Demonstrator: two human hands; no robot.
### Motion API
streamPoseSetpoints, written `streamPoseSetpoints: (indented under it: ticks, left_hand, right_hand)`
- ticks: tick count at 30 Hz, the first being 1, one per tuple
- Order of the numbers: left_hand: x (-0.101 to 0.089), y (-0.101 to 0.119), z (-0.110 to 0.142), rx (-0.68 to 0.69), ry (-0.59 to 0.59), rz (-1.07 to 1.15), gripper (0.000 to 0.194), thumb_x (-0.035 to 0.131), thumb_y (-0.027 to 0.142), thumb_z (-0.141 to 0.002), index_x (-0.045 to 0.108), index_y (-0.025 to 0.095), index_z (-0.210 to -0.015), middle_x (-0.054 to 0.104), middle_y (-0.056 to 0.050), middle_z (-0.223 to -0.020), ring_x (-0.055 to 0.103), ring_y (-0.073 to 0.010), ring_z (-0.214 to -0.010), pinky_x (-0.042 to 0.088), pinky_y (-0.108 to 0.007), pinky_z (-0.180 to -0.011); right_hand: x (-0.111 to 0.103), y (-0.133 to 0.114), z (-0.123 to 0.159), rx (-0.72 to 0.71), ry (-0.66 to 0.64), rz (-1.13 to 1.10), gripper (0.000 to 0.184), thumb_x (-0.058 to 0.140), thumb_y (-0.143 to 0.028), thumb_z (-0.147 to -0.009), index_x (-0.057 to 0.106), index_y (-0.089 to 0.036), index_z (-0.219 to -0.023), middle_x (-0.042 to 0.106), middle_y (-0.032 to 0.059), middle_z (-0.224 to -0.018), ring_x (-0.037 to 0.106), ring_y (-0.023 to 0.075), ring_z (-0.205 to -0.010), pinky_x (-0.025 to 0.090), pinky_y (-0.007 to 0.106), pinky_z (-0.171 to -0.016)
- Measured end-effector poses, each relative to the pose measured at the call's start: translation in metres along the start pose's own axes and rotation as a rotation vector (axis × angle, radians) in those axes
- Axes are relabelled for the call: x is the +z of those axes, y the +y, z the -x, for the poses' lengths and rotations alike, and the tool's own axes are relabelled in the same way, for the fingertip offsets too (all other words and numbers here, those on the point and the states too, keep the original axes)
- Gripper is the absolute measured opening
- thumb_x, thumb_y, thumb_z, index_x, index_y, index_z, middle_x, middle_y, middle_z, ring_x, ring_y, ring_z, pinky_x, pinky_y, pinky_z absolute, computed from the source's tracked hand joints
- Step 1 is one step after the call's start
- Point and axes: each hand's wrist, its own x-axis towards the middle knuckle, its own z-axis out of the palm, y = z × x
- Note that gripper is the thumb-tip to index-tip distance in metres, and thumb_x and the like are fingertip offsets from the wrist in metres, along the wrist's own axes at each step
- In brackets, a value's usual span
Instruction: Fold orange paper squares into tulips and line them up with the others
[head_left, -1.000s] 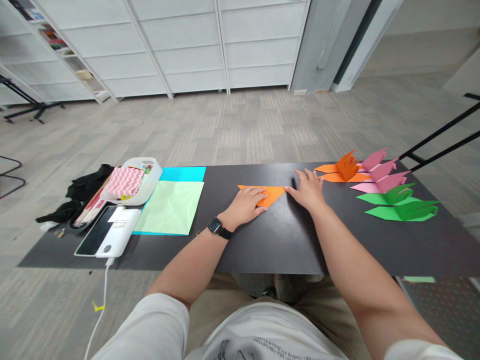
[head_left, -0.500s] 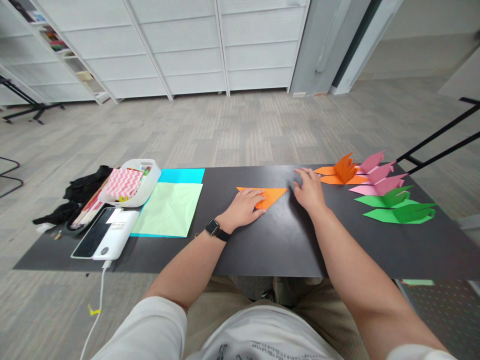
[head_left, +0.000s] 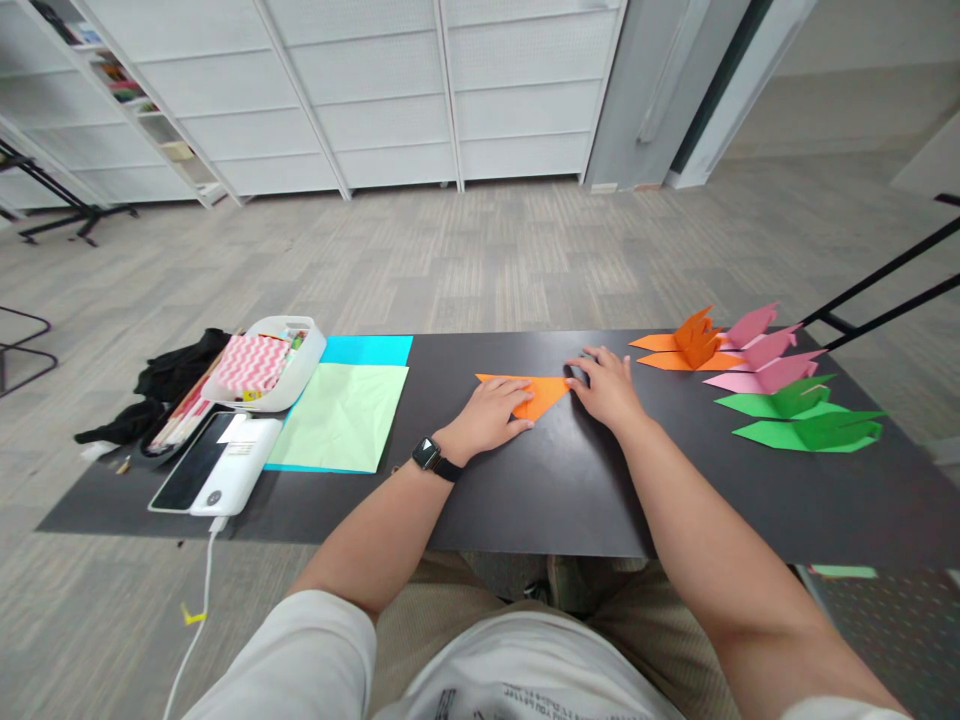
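Observation:
An orange sheet of origami paper (head_left: 541, 395), folded into a triangle, lies on the dark table with its long edge at the far side. My left hand (head_left: 491, 412) rests flat on its left half, fingers stretched out, covering part of it. The left corner pokes out beyond my knuckles. At the right corner, the thumb of my right hand (head_left: 609, 392) touches the paper or lies just against it. That hand's other fingers are spread on the table, slightly curved. Neither hand grips anything.
On the right stand folded paper birds: orange (head_left: 690, 345), pink (head_left: 769, 350) and green (head_left: 814, 425). To the left lie light green paper (head_left: 349, 415), blue paper (head_left: 367, 349), a white basket (head_left: 306, 365), a phone (head_left: 191, 465) and a cabled white power bank (head_left: 238, 470).
My right hand was at the right corner, lifted away up and right, then came back to that corner. My left hand has stayed on the orange paper.

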Motion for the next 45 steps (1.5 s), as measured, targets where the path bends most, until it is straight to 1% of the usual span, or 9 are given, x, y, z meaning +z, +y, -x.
streamPoseSetpoints:
  ticks: [3, 6, 10, 19, 25, 29, 33, 42, 45]
  left_hand:
    - [0.0, 0.0, 0.0, -0.003, 0.008, -0.001, 0.045, 0.074, 0.041, -0.099, 0.069, 0.026, -0.141, 0.059, -0.006, -0.16, 0.053, -0.0297, -0.148, 0.038, -0.049, -0.127]
    - [0.0, -0.001, 0.0, -0.006, 0.019, 0.017, 0.046, 0.075, 0.041, -0.098, 0.069, 0.025, -0.141, 0.061, -0.007, -0.159, 0.054, -0.0299, -0.147, 0.039, -0.05, -0.127]
    - [0.002, -0.005, -0.001, 0.03, 0.029, 0.1, 0.051, 0.078, 0.036, -0.096, 0.066, 0.024, -0.145, 0.062, -0.01, -0.157, 0.055, -0.0279, -0.148, 0.038, -0.049, -0.129]
    - [-0.012, -0.019, 0.0, -0.052, 0.095, 0.087, 0.051, 0.083, 0.031, -0.09, 0.069, 0.027, -0.139, 0.059, -0.01, -0.158, 0.053, -0.0309, -0.148, 0.036, -0.055, -0.13]
    - [-0.013, -0.021, -0.002, -0.177, 0.248, 0.127, 0.031, 0.078, 0.035, -0.094, 0.071, 0.024, -0.122, 0.069, -0.008, -0.134, 0.062, -0.0265, -0.129, 0.047, -0.047, -0.118]
    - [-0.003, -0.016, -0.003, -0.196, 0.187, 0.03, 0.037, 0.086, 0.044, -0.087, 0.072, 0.026, -0.117, 0.068, -0.007, -0.131, 0.06, -0.0292, -0.127, 0.046, -0.05, -0.116]
    - [0.002, -0.015, -0.002, -0.164, 0.16, 0.009, 0.033, 0.083, 0.044, -0.09, 0.075, 0.03, -0.118, 0.067, -0.005, -0.134, 0.058, -0.0293, -0.13, 0.042, -0.051, -0.119]
    - [0.004, -0.015, -0.001, -0.144, 0.138, -0.007, 0.024, 0.074, 0.04, -0.098, 0.076, 0.032, -0.12, 0.066, -0.004, -0.142, 0.054, -0.0299, -0.136, 0.033, -0.057, -0.126]
    - [0.003, -0.013, -0.002, -0.157, 0.172, 0.014, 0.034, 0.076, 0.037, -0.095, 0.071, 0.029, -0.128, 0.064, -0.006, -0.145, 0.055, -0.0296, -0.137, 0.036, -0.054, -0.125]
  right_hand:
    - [-0.005, -0.002, 0.0, -0.048, 0.021, -0.05, 0.038, 0.061, -0.031, -0.099, 0.074, -0.027, -0.134, 0.06, 0.0145, -0.151, 0.049, 0.037, -0.147, 0.029, 0.069, -0.127]
    - [-0.007, -0.008, 0.001, -0.206, -0.028, -0.141, 0.035, 0.06, -0.031, -0.1, 0.077, -0.029, -0.13, 0.065, 0.0112, -0.145, 0.057, 0.0315, -0.139, 0.04, 0.058, -0.124]
    - [-0.004, -0.014, 0.005, -0.329, -0.118, -0.13, 0.026, 0.067, -0.033, -0.097, 0.083, -0.036, -0.118, 0.065, 0.0063, -0.147, 0.055, 0.0331, -0.143, 0.032, 0.067, -0.126]
    - [-0.002, -0.01, 0.005, -0.302, -0.138, -0.102, 0.023, 0.073, -0.036, -0.094, 0.083, -0.035, -0.116, 0.064, 0.0073, -0.147, 0.057, 0.0335, -0.14, 0.031, 0.067, -0.125]
    - [-0.003, -0.013, 0.005, -0.285, -0.124, -0.094, 0.022, 0.072, -0.038, -0.094, 0.082, -0.029, -0.111, 0.065, 0.0091, -0.143, 0.058, 0.0326, -0.137, 0.037, 0.061, -0.123]
    - [-0.004, -0.017, 0.006, -0.277, -0.098, -0.112, 0.029, 0.069, -0.039, -0.094, 0.08, -0.028, -0.118, 0.068, 0.0099, -0.138, 0.061, 0.0315, -0.13, 0.04, 0.057, -0.121]
    - [0.0, -0.021, 0.005, -0.175, -0.015, -0.092, 0.04, 0.063, -0.044, -0.097, 0.077, -0.029, -0.131, 0.066, 0.012, -0.139, 0.058, 0.0349, -0.135, 0.031, 0.065, -0.126]
    - [0.007, -0.024, 0.006, -0.074, -0.011, -0.094, 0.027, 0.064, -0.044, -0.097, 0.081, -0.03, -0.112, 0.059, 0.0119, -0.149, 0.048, 0.0376, -0.145, 0.019, 0.075, -0.127]
    - [0.005, -0.024, 0.005, -0.041, 0.003, -0.149, 0.021, 0.068, -0.04, -0.092, 0.08, -0.029, -0.106, 0.06, 0.0118, -0.146, 0.049, 0.0376, -0.145, 0.02, 0.074, -0.127]
